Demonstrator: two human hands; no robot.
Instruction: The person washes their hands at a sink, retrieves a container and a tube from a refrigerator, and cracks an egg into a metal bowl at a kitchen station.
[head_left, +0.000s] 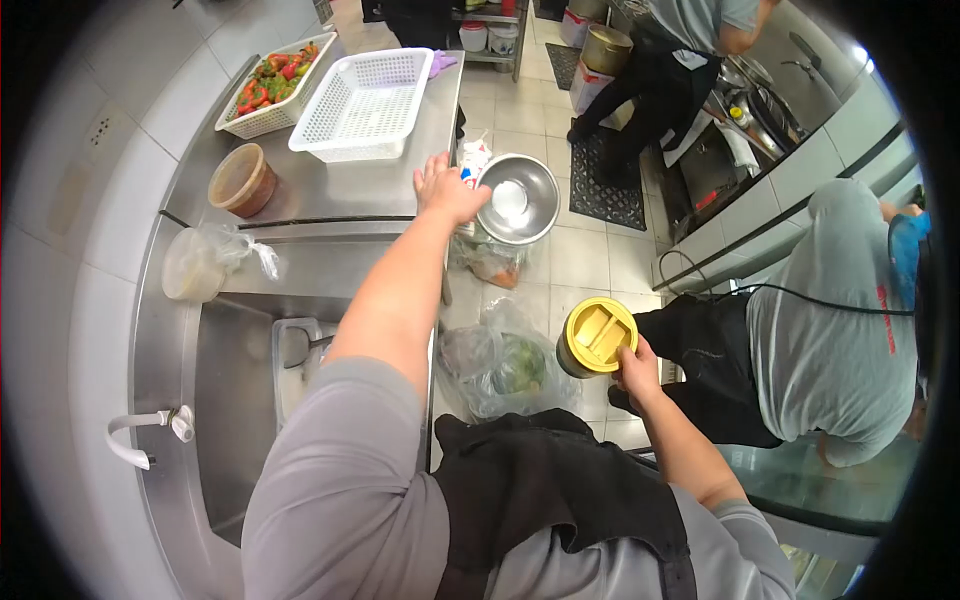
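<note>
My left hand (450, 192) reaches forward over the edge of the steel counter, its fingers spread and stretched out. Its thumb overlaps the rim of a shiny metal bowl (536, 184) in this view. Beside the hand, a white, blue and red package (474, 158) shows partly. My right hand (640, 368) is closed on the side of a round container (572, 360) with a yellow lid, held over the floor to the right. A raised bar crosses the lid, and the container's darker body is mostly hidden beneath it.
On the counter stand a white basket (412, 118), a basket of red and green peppers (240, 128) and a lidded tub (232, 190). A sink (240, 400) lies at left. Plastic bags of vegetables (490, 350) rest below. Two people (840, 330) (660, 90) stand at right.
</note>
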